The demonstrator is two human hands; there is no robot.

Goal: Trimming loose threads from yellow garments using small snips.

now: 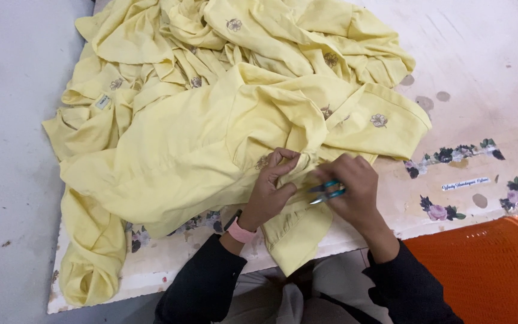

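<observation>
My left hand (271, 189) pinches the shirt (199, 150) taut near the bench's (469, 108) front edge; my right hand (355, 192), closed on snips (326, 192), should nip only thread.

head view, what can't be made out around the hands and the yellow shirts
- Snip blades: the teal thread snips sit mostly inside the right hand; the tips are too small to tell whether they touch cloth.
- The spot being worked: the left hand pinches a fold of the yellow garment, and its fingers cover it.
- Shirt count: the pile overlaps and is cut off by the top edge.
- Orange crate: cut off at the right and bottom edges.
</observation>
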